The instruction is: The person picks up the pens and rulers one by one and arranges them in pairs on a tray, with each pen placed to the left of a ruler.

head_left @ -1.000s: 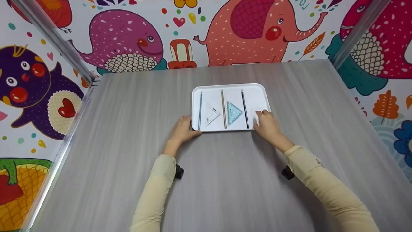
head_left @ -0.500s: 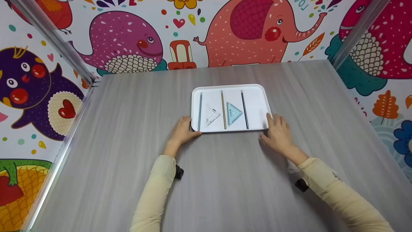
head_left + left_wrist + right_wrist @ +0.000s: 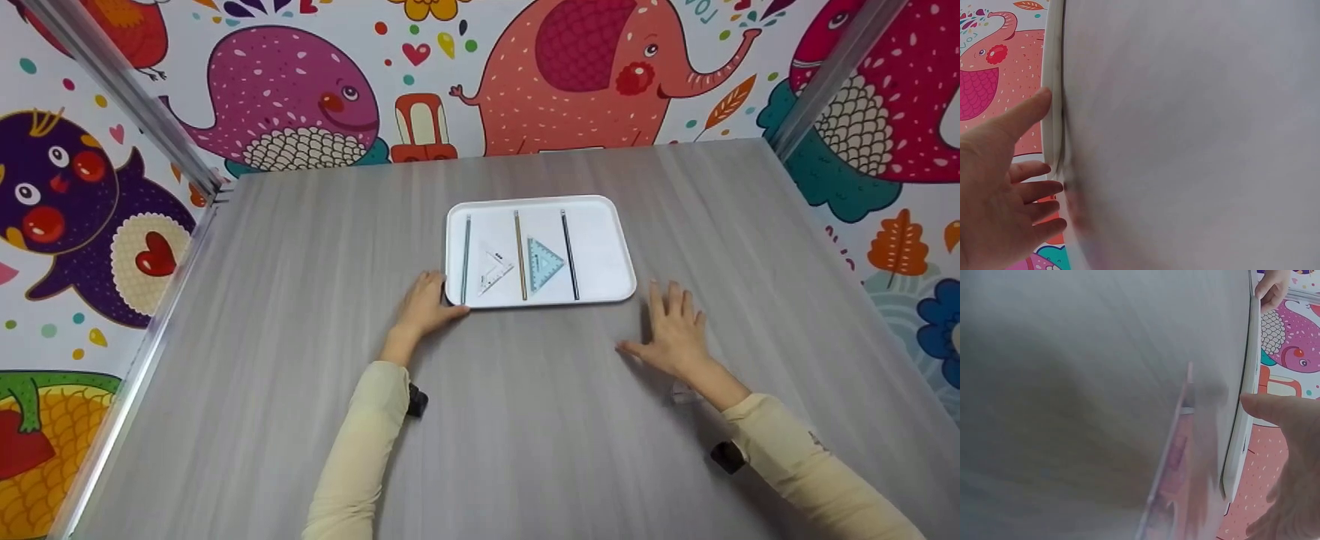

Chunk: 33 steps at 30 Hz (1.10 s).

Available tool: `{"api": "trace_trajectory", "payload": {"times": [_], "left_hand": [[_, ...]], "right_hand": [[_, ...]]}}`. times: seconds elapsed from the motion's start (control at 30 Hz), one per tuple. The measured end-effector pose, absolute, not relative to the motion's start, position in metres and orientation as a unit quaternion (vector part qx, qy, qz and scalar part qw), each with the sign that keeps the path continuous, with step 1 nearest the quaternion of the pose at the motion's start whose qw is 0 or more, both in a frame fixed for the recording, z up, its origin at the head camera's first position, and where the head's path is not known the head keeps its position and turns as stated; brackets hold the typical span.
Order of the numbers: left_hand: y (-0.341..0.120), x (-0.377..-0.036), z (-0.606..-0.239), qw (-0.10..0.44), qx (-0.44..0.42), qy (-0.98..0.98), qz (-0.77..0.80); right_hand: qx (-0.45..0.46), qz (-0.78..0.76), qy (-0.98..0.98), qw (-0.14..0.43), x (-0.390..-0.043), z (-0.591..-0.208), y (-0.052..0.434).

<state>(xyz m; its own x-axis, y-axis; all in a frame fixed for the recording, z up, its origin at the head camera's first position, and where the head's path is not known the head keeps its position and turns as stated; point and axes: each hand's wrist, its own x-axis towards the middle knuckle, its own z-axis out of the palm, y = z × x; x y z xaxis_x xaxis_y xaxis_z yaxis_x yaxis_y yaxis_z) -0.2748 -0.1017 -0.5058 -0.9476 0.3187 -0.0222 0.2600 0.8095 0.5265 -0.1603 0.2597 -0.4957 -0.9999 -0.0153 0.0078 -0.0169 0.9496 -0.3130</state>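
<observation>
A white rounded tray (image 3: pixel 607 255) lay flat on the table, its near-left corner touched by the left hand (image 3: pixel 424 304). Inside lay three upright pencils (image 3: pixel 519 255) and two small set squares (image 3: pixel 544 262), one seemingly clear.

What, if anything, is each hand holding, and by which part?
The left hand rests against the white tray at its near left corner, fingers straight on the rim. The right hand lies flat on the table, holding nothing.

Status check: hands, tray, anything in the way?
Left hand open, touching tray corner. Right hand open, flat on table, off tray. Three pencils, two set squares inside. Nothing in the way.
</observation>
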Motion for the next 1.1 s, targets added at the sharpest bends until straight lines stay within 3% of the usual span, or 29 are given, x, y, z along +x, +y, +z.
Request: {"api": "trace_trajectory", "payload": {"times": [0.23,1.1], "left_hand": [[-0.103,-0.274,-0.506,0.051,0.15,0.95,0.268],[-0.102,-0.275,-0.506,0.056,0.15,0.948,0.274]], "right_hand": [[-0.006,0.178,-0.983,-0.032,-0.147,-0.497,0.27],[-0.056,0.136,-0.989,-0.034,-0.105,-0.49,0.295]]}}
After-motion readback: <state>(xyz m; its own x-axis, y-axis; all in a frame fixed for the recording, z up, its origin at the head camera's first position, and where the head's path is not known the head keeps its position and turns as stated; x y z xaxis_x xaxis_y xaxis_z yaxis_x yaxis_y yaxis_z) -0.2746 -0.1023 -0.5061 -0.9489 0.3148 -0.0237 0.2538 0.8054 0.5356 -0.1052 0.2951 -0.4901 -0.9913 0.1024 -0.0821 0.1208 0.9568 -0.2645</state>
